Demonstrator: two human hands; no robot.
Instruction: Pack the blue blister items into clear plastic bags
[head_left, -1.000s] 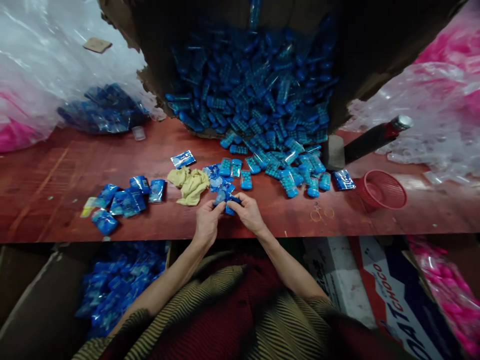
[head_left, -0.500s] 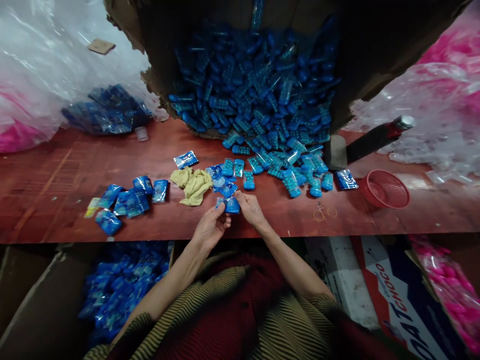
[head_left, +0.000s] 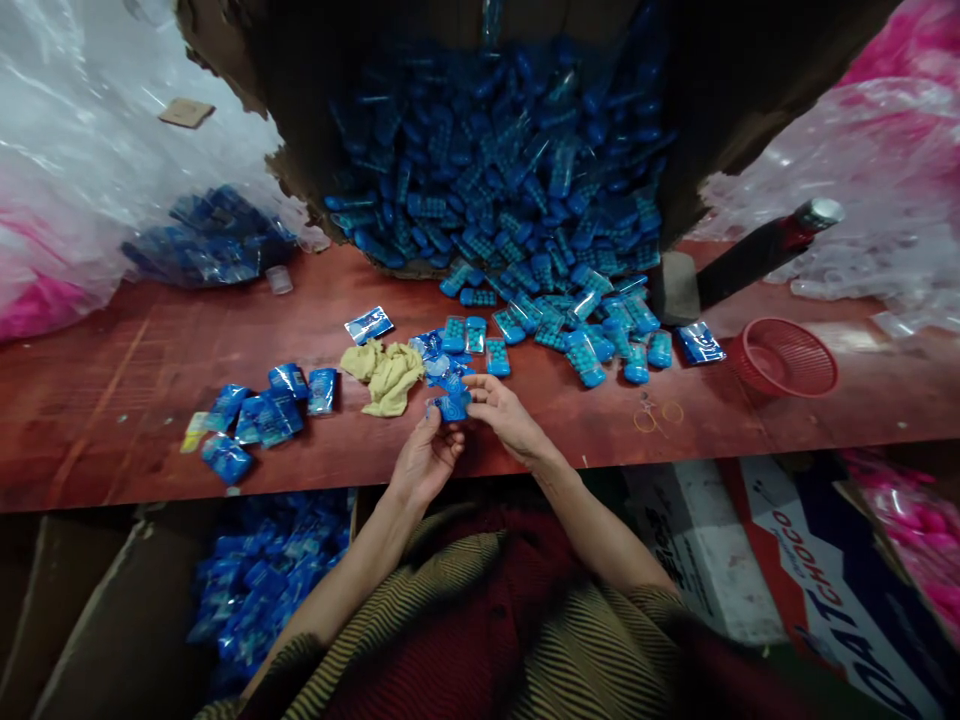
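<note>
Pinching a blue packet (head_left: pixel 452 405) in left hand (head_left: pixel 429 460), thumb on its left end, other fingers half curled below. Located near front edge of the tabletop (head_left: pixel 150 360), about mid-length. At the packet's right end, right hand (head_left: pixel 510 415) with fingers bent, thumb slightly apart; can't tell if touching the packet or just beside it.

Just beyond the packet, toward back edge: crumpled blue wrappers (head_left: pixel 447 374). Left of those, yellow cloth (head_left: pixel 395 378), bunched up, with a flat blue sachet (head_left: pixel 369 325) behind it. Further left, nearer front edge: cluster of filled blue packets (head_left: pixel 270 415), some overlapping, plus a yellow-and-white piece (head_left: pixel 195 430) beside it.

Behind and right of the wrappers: clear containers (head_left: pixel 497 356) with blue ends and small blue balls inside. More in a heap (head_left: pixel 517 240) spilling out of a torn cardboard box (head_left: pixel 296 180) at back edge.

Toward the right end: dark bottle (head_left: pixel 754 258) tilted over, grey block (head_left: pixel 681 288) at its lower end, one blue pouch (head_left: pixel 700 343) in front, then red basket (head_left: pixel 787 362). Rubber bands (head_left: pixel 660 414) near front edge. Toward back edge on left, small clear cup (head_left: pixel 279 280) beside bagged blue packs (head_left: pixel 214 245).

Below front edge: pile of blue packets (head_left: pixel 262 575) at left, carton marked CHOCO (head_left: pixel 806 590) at right.
</note>
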